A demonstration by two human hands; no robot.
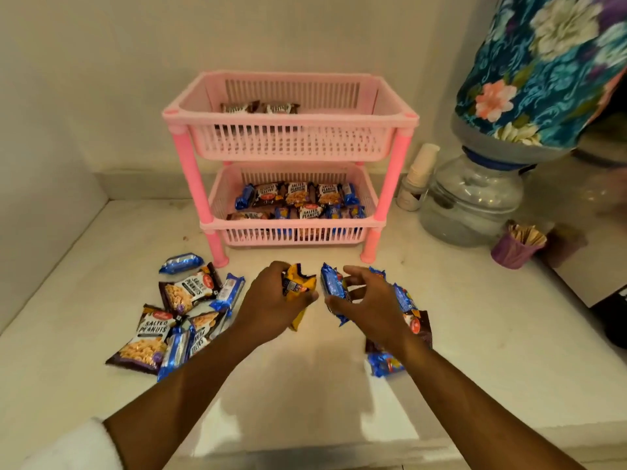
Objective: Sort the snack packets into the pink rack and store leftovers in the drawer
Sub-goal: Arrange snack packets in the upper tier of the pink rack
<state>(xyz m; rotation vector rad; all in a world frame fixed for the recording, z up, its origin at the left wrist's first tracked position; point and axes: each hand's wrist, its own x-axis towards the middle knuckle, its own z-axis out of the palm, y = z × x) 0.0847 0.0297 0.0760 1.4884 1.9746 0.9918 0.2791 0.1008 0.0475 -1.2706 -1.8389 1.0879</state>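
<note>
A pink rack point(290, 157) with two basket tiers stands on a pale worktop point(305, 385) against the wall. Its upper tier holds two brown packets point(259, 107) at the back; its lower tier point(293, 228) is filled with peanut packets and blue packets lying side by side. In front of the rack, the left hand point(274, 300) grasps a yellow packet point(298, 290), its fingers clenched around the wrapper. Just beside it, the right hand point(363, 300) has its fingers half curled and spread around a blue packet point(332, 286); thumb and fingertips touch the wrapper, though whether the grip is closed cannot be told. In front of the rack and to its left, a loose pile of peanut packets point(152, 334) and blue packets lies on the worktop, with one blue packet point(181, 262) apart near the rack's front left leg. More packets point(386, 364) lie under and behind the right forearm. To the right of the rack stand a stack of paper cups point(419, 174), a clear water dispenser point(471, 205) under a flowered cloth cover point(543, 69), and a purple cup of wooden sticks point(515, 247).
</note>
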